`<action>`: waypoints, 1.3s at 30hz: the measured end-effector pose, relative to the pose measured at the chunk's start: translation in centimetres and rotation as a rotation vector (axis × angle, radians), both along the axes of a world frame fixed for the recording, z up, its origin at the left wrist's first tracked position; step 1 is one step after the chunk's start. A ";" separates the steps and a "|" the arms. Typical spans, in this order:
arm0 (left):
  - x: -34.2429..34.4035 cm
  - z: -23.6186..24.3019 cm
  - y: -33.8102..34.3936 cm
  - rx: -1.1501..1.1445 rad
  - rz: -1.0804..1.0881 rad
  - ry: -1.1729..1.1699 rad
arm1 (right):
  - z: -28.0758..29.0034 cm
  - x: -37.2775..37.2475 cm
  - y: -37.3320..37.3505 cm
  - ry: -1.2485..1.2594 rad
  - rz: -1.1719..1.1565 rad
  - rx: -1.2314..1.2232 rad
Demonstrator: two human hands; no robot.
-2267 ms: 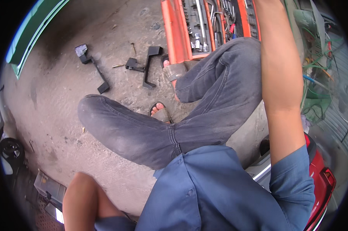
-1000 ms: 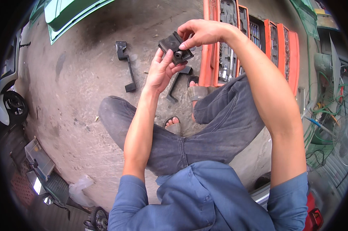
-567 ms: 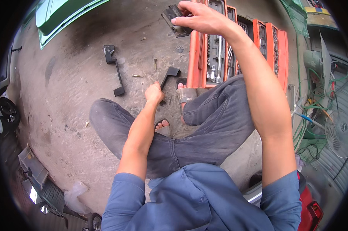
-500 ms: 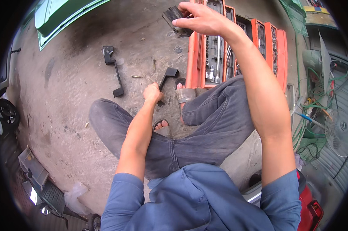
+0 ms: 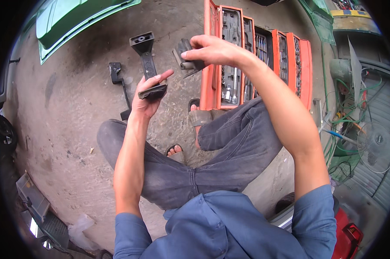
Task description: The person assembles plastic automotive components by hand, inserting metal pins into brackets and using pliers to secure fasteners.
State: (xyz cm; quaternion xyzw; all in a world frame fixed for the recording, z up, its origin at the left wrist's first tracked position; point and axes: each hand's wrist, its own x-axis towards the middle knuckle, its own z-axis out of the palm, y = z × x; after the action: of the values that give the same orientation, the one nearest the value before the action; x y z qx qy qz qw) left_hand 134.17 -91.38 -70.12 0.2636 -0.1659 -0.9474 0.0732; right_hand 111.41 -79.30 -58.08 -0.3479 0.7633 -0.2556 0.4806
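My left hand (image 5: 145, 102) is raised above the floor with a black bracket-like handle (image 5: 148, 64) in its grip. The handle's wide end points away from me, and its other end rests at the palm; the index finger sticks out to the right. Just right of it, my right hand (image 5: 212, 51) grips a dark, blocky part (image 5: 187, 57) with a short round stub, fingers over its top and thumb on its side. The two parts are apart. On the floor at the left lies a similar black handle (image 5: 116, 73), partly hidden behind my left forearm.
An orange fold-out toolbox (image 5: 211, 82) with sockets and wrenches stands by my right foot. A green panel (image 5: 65, 30) is at the far left. At the right are a standing fan (image 5: 375, 146) and green hoses. A clear plastic bag (image 5: 80, 228) lies at the lower left.
My left hand has lifted the black handle off the floor and turned it upward. My right hand has come lower and nearer with the blocky part.
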 end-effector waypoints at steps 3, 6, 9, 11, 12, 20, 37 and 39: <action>-1.2 3.6 1.8 -0.149 0.066 0.070 | 0.7 3.2 -0.5 0.147 0.116 -0.017; -0.9 3.6 0.3 -0.169 -0.046 0.082 | 2.0 4.1 -0.8 -0.186 -0.125 -0.066; -1.3 3.8 0.5 -0.132 -0.071 0.093 | 1.0 1.4 0.8 -0.041 -0.311 0.055; -1.6 3.8 0.2 -0.146 -0.078 0.102 | -2.7 -0.1 2.3 0.056 -0.276 0.263; -1.5 3.4 -0.1 -0.112 -0.033 0.093 | -4.6 -0.2 3.4 0.042 -0.253 0.387; -1.8 4.9 -1.4 -0.044 0.204 0.040 | -13.6 4.1 5.6 0.649 -0.278 0.504; -4.1 3.8 -0.7 -0.020 0.169 0.047 | -6.7 -0.2 10.3 0.553 -0.788 0.130; -4.1 3.8 -0.9 -0.010 0.170 0.041 | -6.7 -1.7 11.5 0.734 -0.731 0.177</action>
State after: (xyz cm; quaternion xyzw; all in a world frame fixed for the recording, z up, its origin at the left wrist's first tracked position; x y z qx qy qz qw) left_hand 130.03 -92.31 -66.30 0.2569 -0.1460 -0.9422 0.1579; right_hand 109.66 -67.78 -64.74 -0.0838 0.9716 -0.2026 0.0887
